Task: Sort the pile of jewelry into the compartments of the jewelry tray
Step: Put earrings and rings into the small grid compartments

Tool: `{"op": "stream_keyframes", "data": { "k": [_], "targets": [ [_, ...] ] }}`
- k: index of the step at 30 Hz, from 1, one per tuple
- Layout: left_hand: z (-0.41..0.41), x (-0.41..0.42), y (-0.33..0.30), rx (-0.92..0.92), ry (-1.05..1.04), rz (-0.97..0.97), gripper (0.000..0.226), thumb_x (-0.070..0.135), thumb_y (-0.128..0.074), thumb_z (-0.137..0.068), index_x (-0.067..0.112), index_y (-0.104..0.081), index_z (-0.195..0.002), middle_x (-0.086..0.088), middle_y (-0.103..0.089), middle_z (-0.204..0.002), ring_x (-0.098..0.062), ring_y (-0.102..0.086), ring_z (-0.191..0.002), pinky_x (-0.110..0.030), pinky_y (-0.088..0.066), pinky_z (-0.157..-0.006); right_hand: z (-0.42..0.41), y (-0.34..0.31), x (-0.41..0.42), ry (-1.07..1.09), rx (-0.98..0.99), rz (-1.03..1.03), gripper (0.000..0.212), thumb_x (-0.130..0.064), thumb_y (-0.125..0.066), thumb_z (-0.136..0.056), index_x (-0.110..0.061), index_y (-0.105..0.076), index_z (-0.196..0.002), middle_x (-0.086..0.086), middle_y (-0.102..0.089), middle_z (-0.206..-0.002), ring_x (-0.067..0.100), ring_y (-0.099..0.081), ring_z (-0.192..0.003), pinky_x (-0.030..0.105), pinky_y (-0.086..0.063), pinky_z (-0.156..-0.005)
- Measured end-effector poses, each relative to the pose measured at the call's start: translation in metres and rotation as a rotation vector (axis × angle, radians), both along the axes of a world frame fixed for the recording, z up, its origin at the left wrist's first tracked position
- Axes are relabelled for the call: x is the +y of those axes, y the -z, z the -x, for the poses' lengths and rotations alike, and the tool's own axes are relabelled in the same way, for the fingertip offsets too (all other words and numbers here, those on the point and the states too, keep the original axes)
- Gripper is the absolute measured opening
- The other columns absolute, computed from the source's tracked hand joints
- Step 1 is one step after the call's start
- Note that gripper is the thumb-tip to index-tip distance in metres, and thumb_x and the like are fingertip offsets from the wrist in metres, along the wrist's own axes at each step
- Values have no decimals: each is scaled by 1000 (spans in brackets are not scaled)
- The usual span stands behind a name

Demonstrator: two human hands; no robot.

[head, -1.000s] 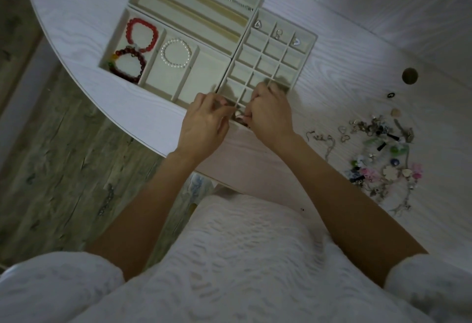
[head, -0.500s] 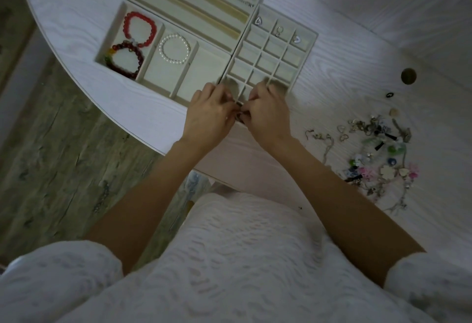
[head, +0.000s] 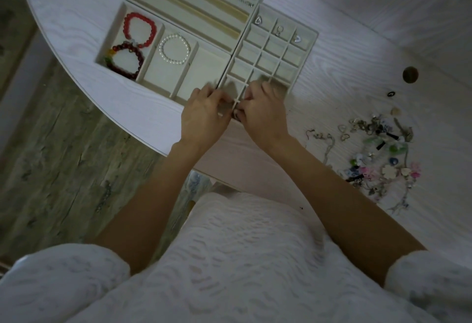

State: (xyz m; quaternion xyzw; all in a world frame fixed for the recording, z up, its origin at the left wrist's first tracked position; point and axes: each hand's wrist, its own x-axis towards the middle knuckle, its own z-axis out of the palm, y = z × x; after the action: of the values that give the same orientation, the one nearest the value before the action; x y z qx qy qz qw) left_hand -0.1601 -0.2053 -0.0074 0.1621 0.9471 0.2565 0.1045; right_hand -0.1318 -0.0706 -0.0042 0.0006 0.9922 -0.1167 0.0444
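- 1 cream fabric-lined jewelry tray (head: 305, 61) w/ long slots, 3 wide bays & a grid of small square cells, at far-left part of the white wood-grain table (head: 332, 88).
- 3 bead bracelets: red round-bead bracelet (head: 139, 29) + dark-red bracelet w/ green & yellow beads (head: 125, 59) share the leftmost wide bay; white pearl bracelet (head: 175, 48) in the next bay.
- 3 small silvery pieces (head: 279, 30), 1 per cell, in grid's far row.
- Left hand (head: 204, 116) & right hand (head: 265, 116) meet at tray's near edge, fingers curled, pinching a tiny item (head: 237, 116) between them; too small to ID.
- 1 loose pile of mixed jewelry (head: 378, 154) near table's right edge: chains, hooks, pink, green, blue bits.
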Motion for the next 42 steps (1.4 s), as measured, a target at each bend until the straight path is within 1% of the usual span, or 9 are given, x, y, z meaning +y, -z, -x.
{"op": "stream_keyframes", "data": {
  "k": [3, 7, 13, 18, 21, 28, 32, 38, 42],
  "targets": [
    [-5, -4, 1, -25, -45, -3, 19, 26, -64, -86, 15, -69, -100, -7, -63, -99, -27, -53, -93, -27, -37, -71, -2, 2, -3, 54, -49, 87, 23, -22, -56, -89, -7, -73, -83, 7, -56, -91, 25, -49, -92, 33, -38, -74],
    [-6, -3, -1, -47, -35, 6, 18, 25, -64, -86, 16, -69, -100, -6, -63, -99, -25, -53, -94, -26, -37, -70, 2, -3, -1, 54, -132, 74, 23, -23, -52, -92, -14, -73, -97, 7, -62, -96, 23, -55, -93, 28, -34, -71],
    [-6, -4, -1, -41, -6, 8, 16, 22, -63, -86, 15, -69, -99, -8, -62, -96, -27, -52, -90, -27, -36, -70, 5, -6, 3, 150, -229, 291, 11, -14, -61, -83, -18, -69, -89, 1, -65, -90, 17, -59, -84, 22, -34, -64],
    [-8, -5, 0, -51, -13, -5, 17, 23, -62, -87, 16, -69, -100, -7, -62, -97, -25, -53, -91, -26, -36, -71, -4, -5, 0, 201, -111, 368, 7, -13, -64, -84, -15, -65, -90, 1, -65, -86, 15, -59, -78, 25, -41, -61],
    [-9, -5, -1, -61, -16, -9, 17, 23, -61, -88, 16, -68, -101, -6, -62, -99, -25, -53, -92, -25, -34, -71, -3, -3, -1, 198, -95, 302, 5, -16, -64, -84, -15, -62, -89, 1, -66, -83, 18, -62, -77, 29, -46, -62],
    [-9, -6, 0, -56, -8, -19, 16, 23, -63, -87, 16, -68, -100, -7, -62, -97, -26, -54, -91, -26, -36, -71, -4, -7, 4, 99, -95, 98, 14, -23, -57, -91, -14, -62, -99, 6, -69, -91, 25, -65, -84, 32, -46, -64],
    [-7, -5, 0, -54, 14, -30, 16, 22, -64, -86, 17, -68, -101, -7, -62, -99, -26, -54, -93, -28, -38, -71, -9, -7, 9, 79, -19, 93, 11, -19, -61, -88, -11, -69, -86, 7, -63, -89, 26, -60, -78, 28, -39, -55],
    [5, 4, -6, -9, 110, -18, 12, 19, -72, -78, 13, -70, -89, -8, -64, -90, -30, -57, -84, -29, -38, -67, -14, -4, 12, 50, -25, 67, 18, -24, -62, -86, -13, -76, -83, 5, -51, -85, 21, -48, -81, 29, -32, -59],
    [16, 11, -5, 13, 203, 61, 13, 21, -73, -76, 15, -71, -87, -8, -64, -91, -30, -58, -85, -28, -34, -67, -19, -4, 19, 11, -30, 113, 15, -17, -61, -79, -14, -75, -73, 4, -48, -77, 21, -44, -76, 29, -30, -60]
  ]
}}
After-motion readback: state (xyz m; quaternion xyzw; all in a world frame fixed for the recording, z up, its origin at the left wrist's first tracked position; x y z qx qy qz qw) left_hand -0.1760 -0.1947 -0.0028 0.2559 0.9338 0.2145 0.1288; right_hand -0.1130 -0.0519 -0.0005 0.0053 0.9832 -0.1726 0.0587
